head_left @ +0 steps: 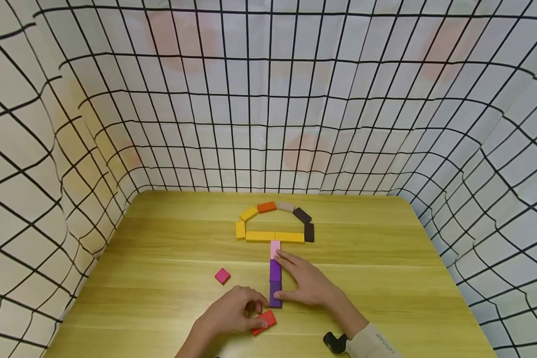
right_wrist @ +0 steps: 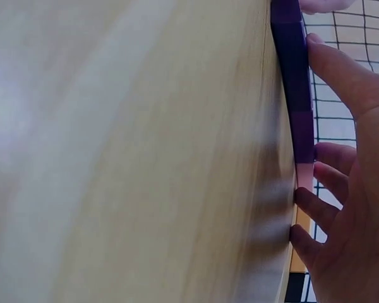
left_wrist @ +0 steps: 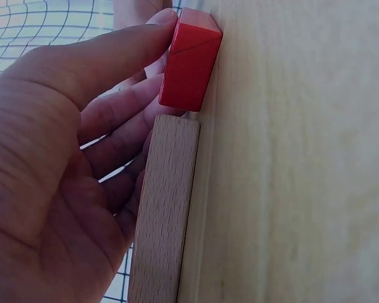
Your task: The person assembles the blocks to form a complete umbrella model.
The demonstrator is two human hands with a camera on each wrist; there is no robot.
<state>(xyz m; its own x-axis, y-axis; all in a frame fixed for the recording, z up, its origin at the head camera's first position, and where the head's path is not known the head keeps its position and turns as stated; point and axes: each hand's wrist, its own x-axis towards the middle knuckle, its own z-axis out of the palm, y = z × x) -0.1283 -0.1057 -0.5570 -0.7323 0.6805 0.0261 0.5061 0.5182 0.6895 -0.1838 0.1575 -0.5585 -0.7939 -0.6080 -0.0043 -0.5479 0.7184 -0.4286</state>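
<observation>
My left hand pinches a red wooden block near the lower end of a straight column of blocks. In the left wrist view, the thumb lies on the red block's near side, fingers behind it. A plain wood block stretches beside the palm there; the hand hides it in the head view. My right hand rests along the column with extended fingers. Its thumb touches the dark purple block at the bottom, and its fingertips reach the pink block on top. Between those two sits a purple block.
Two yellow blocks form a bar above the column. An arch of yellow, orange, pale and dark blocks curves over it. A magenta block lies left. Black-gridded white walls enclose the wooden table.
</observation>
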